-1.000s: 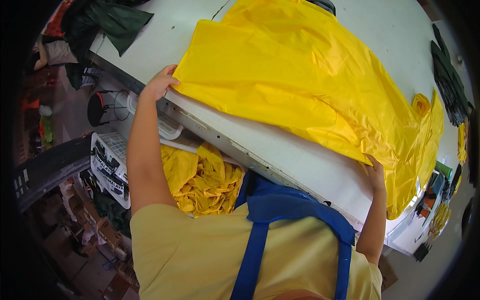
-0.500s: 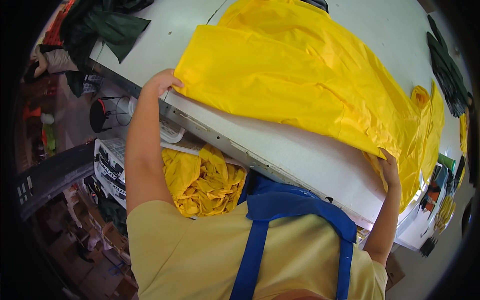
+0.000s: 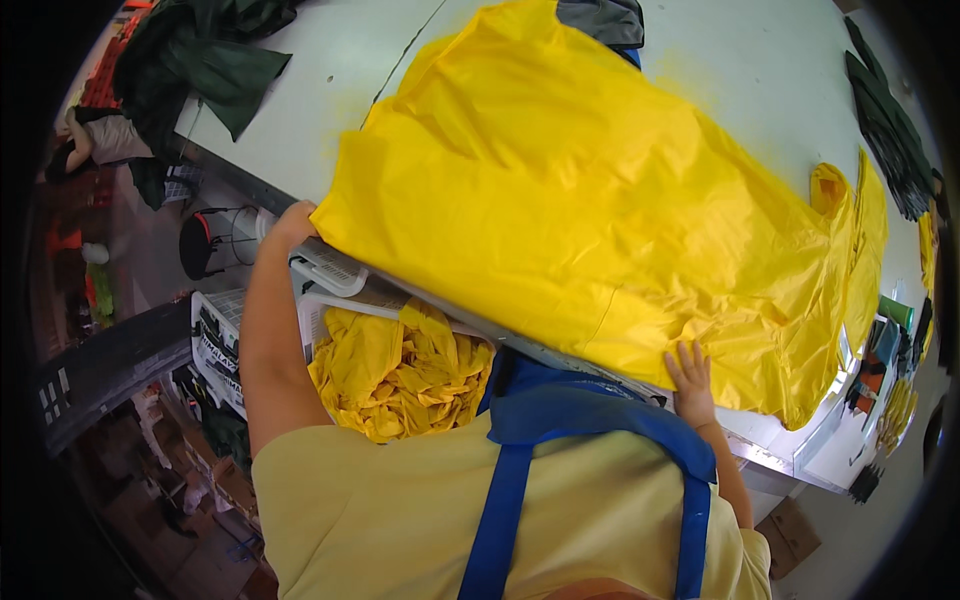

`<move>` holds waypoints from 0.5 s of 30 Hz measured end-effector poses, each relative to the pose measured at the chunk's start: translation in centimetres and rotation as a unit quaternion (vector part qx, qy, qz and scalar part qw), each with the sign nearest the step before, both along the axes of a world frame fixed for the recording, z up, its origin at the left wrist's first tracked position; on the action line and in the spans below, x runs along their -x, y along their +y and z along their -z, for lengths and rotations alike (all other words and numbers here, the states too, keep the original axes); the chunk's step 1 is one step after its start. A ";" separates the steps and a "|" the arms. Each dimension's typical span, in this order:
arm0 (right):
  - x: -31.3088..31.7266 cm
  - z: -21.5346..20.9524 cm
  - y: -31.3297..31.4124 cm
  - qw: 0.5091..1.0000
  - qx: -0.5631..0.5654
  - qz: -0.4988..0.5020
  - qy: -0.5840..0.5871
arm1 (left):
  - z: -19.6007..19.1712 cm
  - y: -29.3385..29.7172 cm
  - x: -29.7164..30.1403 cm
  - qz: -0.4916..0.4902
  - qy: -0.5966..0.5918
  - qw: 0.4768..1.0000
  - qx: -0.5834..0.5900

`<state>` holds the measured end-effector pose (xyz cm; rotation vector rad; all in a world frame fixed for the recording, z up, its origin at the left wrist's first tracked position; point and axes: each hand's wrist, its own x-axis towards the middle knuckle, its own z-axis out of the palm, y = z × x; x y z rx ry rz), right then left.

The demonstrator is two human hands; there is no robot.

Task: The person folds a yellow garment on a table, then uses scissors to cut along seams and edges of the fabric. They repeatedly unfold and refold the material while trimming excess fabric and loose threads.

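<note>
A large, glossy yellow waterproof garment (image 3: 560,220) lies spread over the pale worktable (image 3: 330,75), reaching down to its near edge. Its near left corner is pinched by my left hand (image 3: 296,222), whose fingertips are partly hidden by the cloth. My right hand (image 3: 692,382) rests on the garment's near edge, fingers spread and pressing lightly on creased cloth. At the right end the material bunches up into a rolled, sleeve-like part (image 3: 832,188).
Below the table edge, a white basket (image 3: 310,318) holds crumpled yellow cloth (image 3: 400,375). Dark green cloth (image 3: 225,75) hangs over the far left corner. A grey and blue item (image 3: 603,20) lies beyond the garment. A stool (image 3: 200,245) stands left; a cardboard box (image 3: 790,535) sits low right.
The garment's near edge has come toward me, down to the table's edge. My left hand moved nearer with its corner; my right hand let go of the edge, moved left and now lies flat.
</note>
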<state>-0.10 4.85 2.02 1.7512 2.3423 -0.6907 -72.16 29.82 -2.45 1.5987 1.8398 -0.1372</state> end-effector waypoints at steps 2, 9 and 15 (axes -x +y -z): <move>0.9 0.4 -0.7 1.000 -0.011 -0.001 -0.019 | -1.1 2.1 0.4 0.031 0.098 0.994 0.028; 2.0 -1.7 0.4 0.999 0.033 0.024 -0.033 | -2.7 18.0 -18.2 -0.021 -0.137 0.932 -0.335; -1.1 -3.4 3.6 0.982 0.066 0.148 0.097 | -0.9 27.1 -25.7 0.015 0.123 0.968 -0.221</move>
